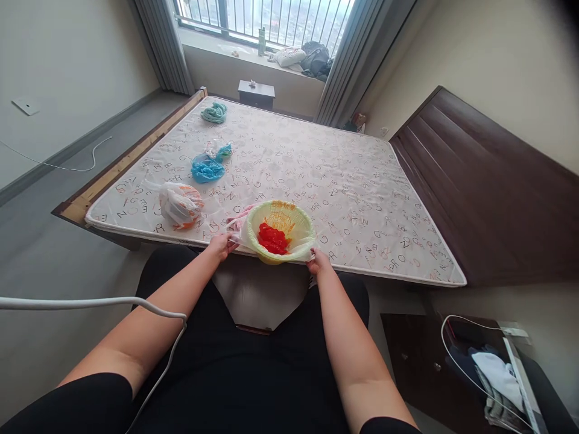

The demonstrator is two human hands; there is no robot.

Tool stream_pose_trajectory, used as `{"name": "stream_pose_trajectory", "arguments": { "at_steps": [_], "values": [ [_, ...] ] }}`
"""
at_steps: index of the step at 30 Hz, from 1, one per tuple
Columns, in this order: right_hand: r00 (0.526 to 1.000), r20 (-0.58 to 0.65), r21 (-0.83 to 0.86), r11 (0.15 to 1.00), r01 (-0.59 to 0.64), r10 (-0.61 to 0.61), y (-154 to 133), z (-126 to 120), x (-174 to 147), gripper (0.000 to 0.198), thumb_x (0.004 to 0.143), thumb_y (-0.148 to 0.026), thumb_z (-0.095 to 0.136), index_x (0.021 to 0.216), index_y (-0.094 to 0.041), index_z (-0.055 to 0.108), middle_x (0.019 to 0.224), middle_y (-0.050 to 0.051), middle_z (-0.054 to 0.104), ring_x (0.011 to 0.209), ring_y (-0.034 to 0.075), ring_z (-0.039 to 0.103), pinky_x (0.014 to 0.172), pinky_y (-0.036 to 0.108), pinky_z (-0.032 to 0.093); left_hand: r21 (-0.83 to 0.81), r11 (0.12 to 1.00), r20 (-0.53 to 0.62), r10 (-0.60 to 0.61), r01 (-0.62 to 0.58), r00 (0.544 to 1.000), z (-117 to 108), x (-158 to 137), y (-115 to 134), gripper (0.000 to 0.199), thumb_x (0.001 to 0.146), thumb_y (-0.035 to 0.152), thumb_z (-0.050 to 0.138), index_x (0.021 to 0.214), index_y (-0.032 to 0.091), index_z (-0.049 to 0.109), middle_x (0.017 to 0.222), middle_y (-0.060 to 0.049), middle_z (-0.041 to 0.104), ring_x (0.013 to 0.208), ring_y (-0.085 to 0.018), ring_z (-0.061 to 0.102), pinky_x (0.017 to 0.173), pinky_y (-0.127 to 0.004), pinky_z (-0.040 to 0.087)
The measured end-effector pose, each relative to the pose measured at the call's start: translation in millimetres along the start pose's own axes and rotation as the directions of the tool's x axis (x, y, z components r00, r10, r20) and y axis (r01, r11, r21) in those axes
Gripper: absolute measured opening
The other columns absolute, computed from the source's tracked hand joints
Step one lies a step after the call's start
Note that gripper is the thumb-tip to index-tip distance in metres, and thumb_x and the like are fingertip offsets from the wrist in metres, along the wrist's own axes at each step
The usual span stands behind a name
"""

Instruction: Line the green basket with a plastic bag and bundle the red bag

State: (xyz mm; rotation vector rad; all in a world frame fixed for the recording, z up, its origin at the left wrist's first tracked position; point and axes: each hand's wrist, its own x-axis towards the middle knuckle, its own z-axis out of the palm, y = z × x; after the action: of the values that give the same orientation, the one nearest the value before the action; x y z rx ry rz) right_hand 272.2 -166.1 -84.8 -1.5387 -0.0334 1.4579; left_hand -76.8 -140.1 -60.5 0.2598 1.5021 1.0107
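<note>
Pinching the pale plastic liner (298,242) on two sides of a yellow basket (270,260) looks like the step in hand, imo. Basket sits at the near edge of the mattress (325,175), mouth up, with some bright red stuff (272,239) inside; can't tell what it is. Make the basket the clock centre, 12 toward the window (280,21). Left hand (221,246) is just under 9 o'clock, its grip closed on a bit of liner pulled out past the rim. Right hand (319,261) is around 4, fingers clamped on the liner's edge right by the rim. So neither one is free

Around it: something pink (239,219) just beside the basket near 9 or 10, a white bag (181,205) with orange showing through a bit farther off between 9 and 10, a crumpled blue bag (208,169) between 10 and 11, and a coiled teal bundle (214,113) way out near 11

My guess is the next move calls for an even pull from both sides, nice and gentle, cos the plastic looks thin and one hard yank could tear it or tip the basket off the edge
</note>
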Motion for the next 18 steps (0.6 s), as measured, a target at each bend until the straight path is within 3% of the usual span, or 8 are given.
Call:
{"name": "stream_pose_trajectory", "arguments": {
  "at_steps": [4, 6, 8, 11, 15, 18],
  "values": [
    [0.992, -0.052, 0.103, 0.987, 0.122, -0.117, -14, -8, -10, 0.013, 0.094, -0.020, 0.060, 0.086, -0.025, 0.051, 0.057, -0.010, 0.049, 0.044, 0.008, 0.051, 0.046, 0.016, 0.050, -0.079, 0.983, -0.079, 0.160, -0.166, 0.984, -8, -1, 14, 0.023, 0.086, 0.020, 0.072, 0.106, 0.020, 0.060, 0.062, 0.006, 0.061, 0.050, -0.010, 0.063, 0.057, -0.020, 0.058],
    [0.985, -0.011, 0.136, 0.976, 0.172, -0.172, -23, -11, -15, 0.010, 0.091, -0.024, 0.062, 0.087, -0.024, 0.054, 0.054, -0.011, 0.043, 0.043, 0.008, 0.047, 0.045, 0.016, 0.049, -0.048, 0.987, 0.016, 0.157, -0.156, 0.987, -10, -4, 19, 0.024, 0.083, 0.024, 0.072, 0.105, 0.020, 0.063, 0.062, 0.004, 0.062, 0.047, -0.012, 0.062, 0.051, -0.023, 0.057],
    [0.975, 0.081, 0.121, 0.973, 0.197, -0.207, -32, -15, -18, 0.008, 0.089, -0.030, 0.063, 0.089, -0.023, 0.059, 0.053, -0.011, 0.040, 0.043, 0.009, 0.046, 0.044, 0.019, 0.047, 0.052, 0.996, 0.171, 0.066, -0.076, 0.983, -12, -6, 24, 0.029, 0.081, 0.029, 0.071, 0.108, 0.020, 0.067, 0.070, 0.000, 0.068, 0.047, -0.017, 0.064, 0.047, -0.027, 0.057],
    [0.960, 0.127, -0.015, 0.968, 0.252, -0.248, -47, -24, -15, 0.019, 0.090, -0.039, 0.058, 0.094, -0.022, 0.064, 0.064, -0.005, 0.057, 0.053, 0.012, 0.056, 0.046, 0.023, 0.050, 0.228, 0.973, 0.279, -0.021, -0.045, 0.960, -14, 0, 37, 0.037, 0.080, 0.035, 0.074, 0.113, 0.019, 0.071, 0.091, -0.007, 0.077, 0.058, -0.021, 0.071, 0.049, -0.031, 0.059],
    [0.930, -0.002, -0.239, 0.903, 0.356, -0.367, -62, -24, 0, 0.020, 0.091, -0.043, 0.063, 0.097, -0.024, 0.064, 0.095, 0.001, 0.072, 0.070, 0.013, 0.063, 0.054, 0.023, 0.055, 0.346, 0.934, 0.165, 0.030, -0.087, 0.986, -6, 24, 58, 0.031, 0.094, 0.045, 0.063, 0.104, 0.017, 0.071, 0.101, -0.011, 0.078, 0.063, -0.020, 0.072, 0.054, -0.031, 0.057],
    [0.943, 0.075, -0.330, 0.884, 0.331, -0.326, -63, -10, 12, 0.016, 0.087, -0.035, 0.071, 0.097, -0.023, 0.068, 0.100, 0.005, 0.074, 0.073, 0.014, 0.062, 0.057, 0.023, 0.055, 0.482, 0.870, 0.128, 0.052, -0.108, 0.990, 11, 39, 68, 0.033, 0.092, 0.049, 0.071, 0.096, 0.017, 0.072, 0.100, -0.012, 0.079, 0.068, -0.021, 0.073, 0.063, -0.032, 0.057]
  ]
}}
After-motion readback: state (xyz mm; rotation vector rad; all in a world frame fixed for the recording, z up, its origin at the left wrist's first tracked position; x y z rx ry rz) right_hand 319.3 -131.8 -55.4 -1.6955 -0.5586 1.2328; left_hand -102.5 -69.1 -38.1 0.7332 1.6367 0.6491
